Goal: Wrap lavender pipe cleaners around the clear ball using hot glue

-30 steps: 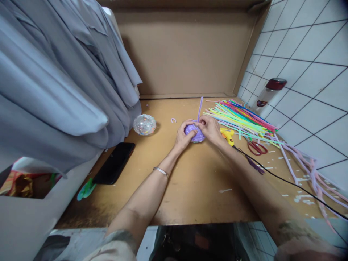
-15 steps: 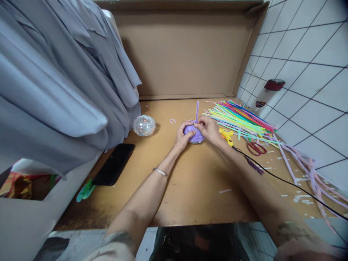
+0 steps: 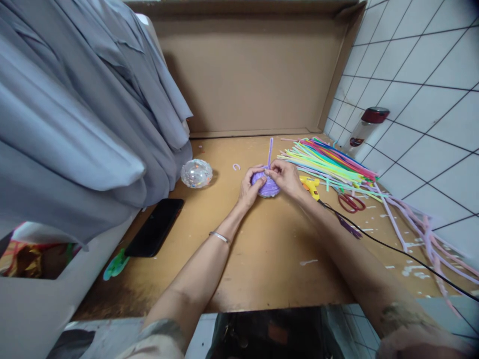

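Note:
A round dome wound with purple pipe cleaner [image 3: 270,188] rests on the wooden table between my hands. My left hand [image 3: 250,188] is wrapped round its left side, thumb on top. At the upper right of the dome, my right hand [image 3: 285,175] pinches the purple strand, whose free end [image 3: 270,149] sticks up past the fingers. What lies under the winding is mostly hidden. Left of my hands sits a clear round bowl-like shell [image 3: 196,173] with bits of colour on it. Between them lies a small curled pipe cleaner piece [image 3: 236,166].
To the right lie a heap of coloured pipe cleaners [image 3: 329,162], a yellow glue gun [image 3: 310,185] with a black cord, and red-handled scissors [image 3: 352,203]. A bottle [image 3: 362,132] stands by the tiled wall. At left are a black phone [image 3: 155,228] and grey cloth [image 3: 93,124].
Both hands keep nearly the same hold on the purple dome and strand. The whole view has shifted very slightly; nothing else visibly differs.

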Demonstrator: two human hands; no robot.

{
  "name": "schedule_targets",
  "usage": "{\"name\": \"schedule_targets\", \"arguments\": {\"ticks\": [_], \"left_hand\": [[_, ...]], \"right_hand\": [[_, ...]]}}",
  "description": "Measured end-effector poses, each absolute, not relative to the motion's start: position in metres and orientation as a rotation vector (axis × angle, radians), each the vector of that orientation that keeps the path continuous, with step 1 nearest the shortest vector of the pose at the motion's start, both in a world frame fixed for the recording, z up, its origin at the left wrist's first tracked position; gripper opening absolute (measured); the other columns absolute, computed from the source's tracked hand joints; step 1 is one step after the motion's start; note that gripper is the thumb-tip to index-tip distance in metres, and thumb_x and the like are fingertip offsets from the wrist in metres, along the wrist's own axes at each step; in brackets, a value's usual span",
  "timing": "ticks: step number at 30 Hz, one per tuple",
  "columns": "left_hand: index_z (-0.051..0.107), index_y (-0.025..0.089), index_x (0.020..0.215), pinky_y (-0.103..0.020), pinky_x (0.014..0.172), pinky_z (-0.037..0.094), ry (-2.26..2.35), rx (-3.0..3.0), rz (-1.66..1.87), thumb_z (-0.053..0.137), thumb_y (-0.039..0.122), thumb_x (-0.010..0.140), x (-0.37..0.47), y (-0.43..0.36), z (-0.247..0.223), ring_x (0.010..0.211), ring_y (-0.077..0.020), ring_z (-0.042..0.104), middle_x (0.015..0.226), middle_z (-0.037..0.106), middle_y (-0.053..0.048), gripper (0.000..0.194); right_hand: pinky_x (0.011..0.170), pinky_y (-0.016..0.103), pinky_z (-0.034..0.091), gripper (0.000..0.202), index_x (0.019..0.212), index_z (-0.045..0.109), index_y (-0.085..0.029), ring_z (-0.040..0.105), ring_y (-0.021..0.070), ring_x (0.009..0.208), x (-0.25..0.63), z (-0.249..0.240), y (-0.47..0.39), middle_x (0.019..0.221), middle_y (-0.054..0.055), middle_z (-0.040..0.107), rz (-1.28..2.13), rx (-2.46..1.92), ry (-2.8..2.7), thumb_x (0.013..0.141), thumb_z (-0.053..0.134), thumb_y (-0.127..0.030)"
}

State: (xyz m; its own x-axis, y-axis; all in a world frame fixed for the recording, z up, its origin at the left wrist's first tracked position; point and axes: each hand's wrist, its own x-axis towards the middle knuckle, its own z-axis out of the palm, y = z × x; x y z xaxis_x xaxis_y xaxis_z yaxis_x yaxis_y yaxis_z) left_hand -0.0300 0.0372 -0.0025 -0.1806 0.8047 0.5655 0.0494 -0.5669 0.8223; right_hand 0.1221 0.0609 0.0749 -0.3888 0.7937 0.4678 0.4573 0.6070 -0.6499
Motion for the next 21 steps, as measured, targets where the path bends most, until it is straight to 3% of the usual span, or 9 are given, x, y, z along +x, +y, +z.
{"name": "schedule_targets", "arguments": {"ticks": [13,21], "left_hand": [[0.067,0.02,0.103,-0.049,0.114,0.043,1.046,1.505,1.811,0.076,0.054,0.078,-0.031,0.037,0.0,0.126,-0.03,0.063,0.131,0.067,-0.015,0.043],[0.067,0.02,0.103,-0.05,0.115,0.042,1.003,1.525,1.788,0.077,0.058,0.077,-0.035,0.038,-0.001,0.129,-0.0311,0.061,0.132,0.067,-0.015,0.047]], "right_hand": [[0.056,0.026,0.033,0.029,0.06,0.051,-0.021,0.041,0.0105,0.055,0.127,0.071,0.082,0.055,-0.004,0.048,1.004,-0.869,-1.74,0.072,0.066,-0.043],[0.054,0.025,0.033,0.039,0.055,0.05,-0.021,0.039,0.0082,0.05,0.136,0.067,0.089,0.05,-0.005,0.048,1.06,-0.876,-1.702,0.069,0.072,-0.05]]}}
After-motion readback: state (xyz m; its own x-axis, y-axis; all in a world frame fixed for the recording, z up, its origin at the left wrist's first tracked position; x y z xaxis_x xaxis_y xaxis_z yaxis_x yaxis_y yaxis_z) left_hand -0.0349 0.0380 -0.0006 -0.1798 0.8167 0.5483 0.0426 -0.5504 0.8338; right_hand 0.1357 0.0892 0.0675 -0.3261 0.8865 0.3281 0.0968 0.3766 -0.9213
